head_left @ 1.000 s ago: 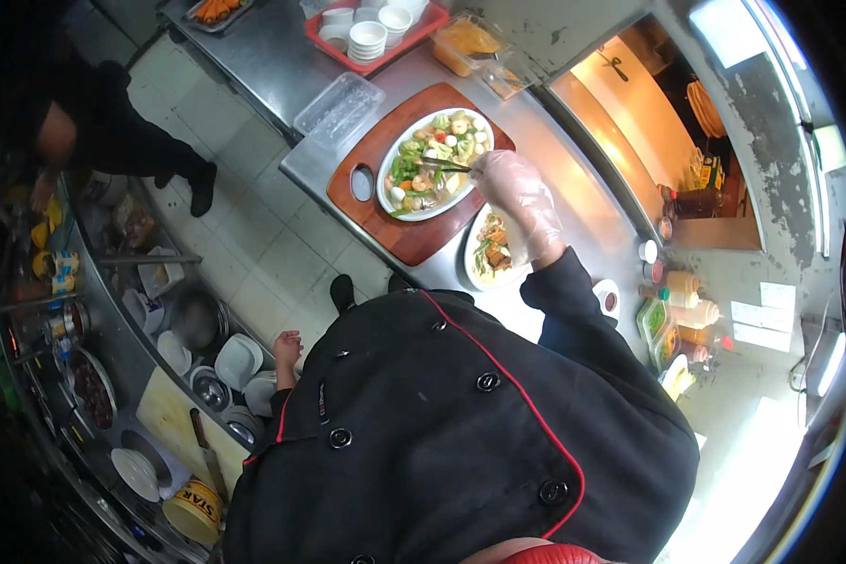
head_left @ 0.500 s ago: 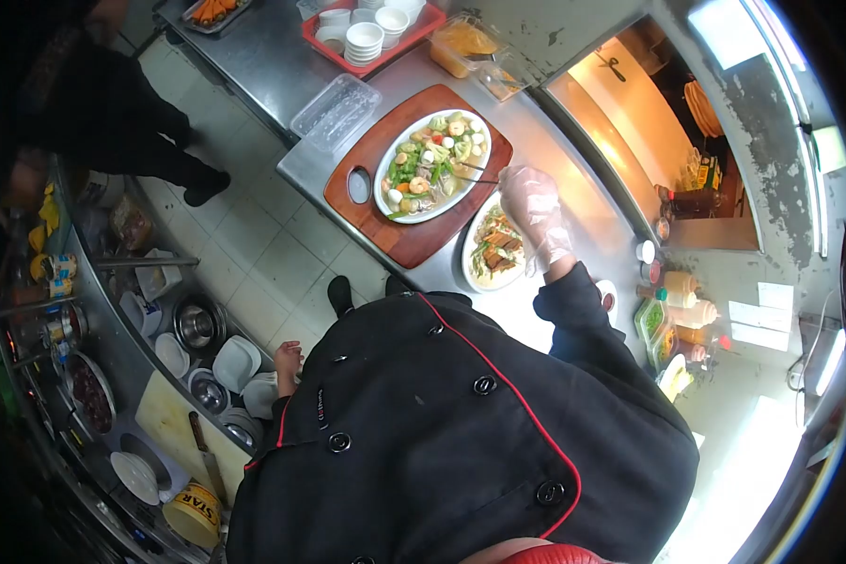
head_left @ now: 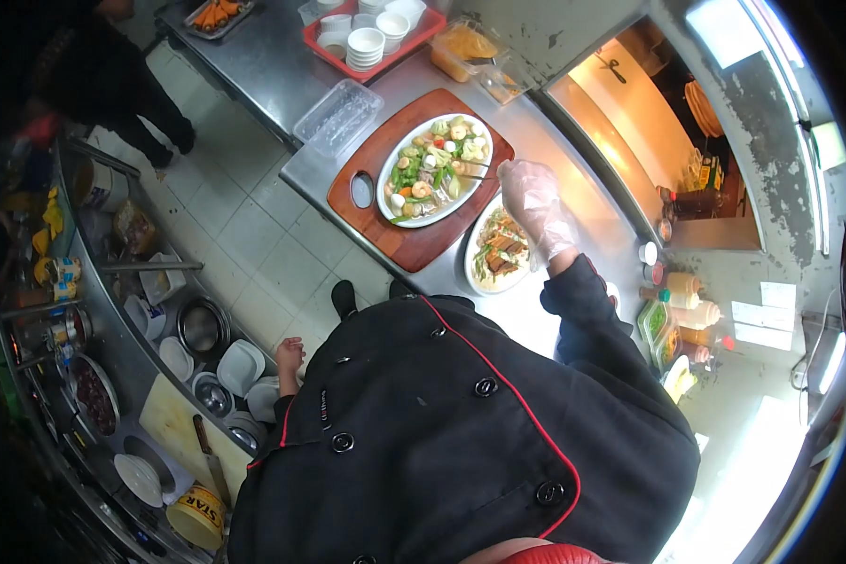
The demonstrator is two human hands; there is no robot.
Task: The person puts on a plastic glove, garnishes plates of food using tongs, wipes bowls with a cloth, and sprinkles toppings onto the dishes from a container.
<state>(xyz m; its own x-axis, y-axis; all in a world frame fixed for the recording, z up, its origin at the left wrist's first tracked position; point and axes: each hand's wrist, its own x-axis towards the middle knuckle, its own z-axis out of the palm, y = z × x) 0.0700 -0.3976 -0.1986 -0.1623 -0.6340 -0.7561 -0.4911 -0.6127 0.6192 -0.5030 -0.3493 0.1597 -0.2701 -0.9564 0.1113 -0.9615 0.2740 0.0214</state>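
While 2 hands [head_left: 536,202] [head_left: 289,355] show, 1 holds tongs [head_left: 479,178].

The reddish-brown wooden board [head_left: 412,247] lies on the grey metal bench [head_left: 244,70]. On the board sits the white oval plate [head_left: 449,211] of mixed vegetables [head_left: 412,167]; just right of the board and nearer is the second white oval plate [head_left: 474,271]. Just beyond the board's far left edge rests the clear plastic container [head_left: 338,117], then the red rectangular tray [head_left: 406,51]. Well right of the board are pale plastic squeeze bottles [head_left: 683,287].
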